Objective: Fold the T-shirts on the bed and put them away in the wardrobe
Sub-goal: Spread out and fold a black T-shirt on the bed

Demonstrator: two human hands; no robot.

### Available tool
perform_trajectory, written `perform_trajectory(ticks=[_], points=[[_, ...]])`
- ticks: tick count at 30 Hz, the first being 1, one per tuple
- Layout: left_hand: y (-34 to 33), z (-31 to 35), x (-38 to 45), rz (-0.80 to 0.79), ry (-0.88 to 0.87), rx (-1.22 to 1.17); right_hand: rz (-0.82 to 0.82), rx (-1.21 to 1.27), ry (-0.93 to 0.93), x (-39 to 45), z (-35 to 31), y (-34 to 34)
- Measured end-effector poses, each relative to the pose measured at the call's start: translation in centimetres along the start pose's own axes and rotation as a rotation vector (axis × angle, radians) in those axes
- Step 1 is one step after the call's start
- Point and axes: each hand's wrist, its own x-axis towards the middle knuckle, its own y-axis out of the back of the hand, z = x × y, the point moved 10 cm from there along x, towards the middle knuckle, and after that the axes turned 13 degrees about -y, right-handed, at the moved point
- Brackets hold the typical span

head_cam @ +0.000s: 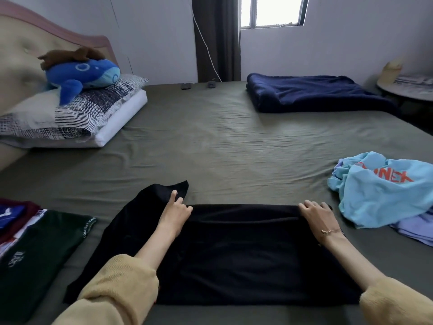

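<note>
A black T-shirt (234,254) lies flat on the olive bed sheet (222,141) in front of me, with one sleeve sticking out at its upper left. My left hand (174,213) grips the shirt's far edge near that sleeve, index finger stretched out. My right hand (316,214) holds the far right corner, fingers curled over the cloth. A crumpled light blue T-shirt (384,188) with orange lettering sits at the right on a pale lilac one (414,228). Folded shirts, a dark green one (35,252) on top, lie at the left.
Pillows (70,116) with a blue plush whale (82,75) sit at the headboard, far left. A folded navy blanket (314,93) lies at the far right of the bed. A round side table (407,87) stands beyond the bed's right edge.
</note>
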Motion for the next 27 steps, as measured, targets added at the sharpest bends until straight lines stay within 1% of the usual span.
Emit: perform_trajectory(ticks=[4,8,13,15,17,21,24,27], points=[[0.4,0.9,-1.3,-0.048,-0.003,-0.054,-0.062,-0.019,-0.036,-1.8,1.2,0.2],[0.5,2.0,-2.3,-0.083,0.026,-0.081,-0.078,-0.029,-0.084,-3.0,2.7,0.5],[0.0,2.0,-3.4,-0.178,0.148,-0.118,-0.194,-0.075,-0.122,-4.2,4.0,-0.3],[-0.2,2.0,-3.7,-0.182,0.216,-0.195,-0.243,-0.045,-0.154,-4.8,4.3,-0.4],[-0.2,2.1,-3.8,-0.178,0.263,-0.235,-0.25,-0.032,-0.166,-5.1,4.2,-0.2],[-0.6,1.8,-4.6,-0.227,0.339,-0.19,-0.262,-0.005,-0.241,-5.4,4.9,0.2],[-1.3,1.9,-5.2,-0.24,0.354,-0.193,-0.296,0.002,-0.28,-5.8,5.2,0.0],[-0.9,2.3,-5.3,-0.181,0.403,-0.244,-0.308,0.041,-0.32,-6.2,4.5,0.2]])
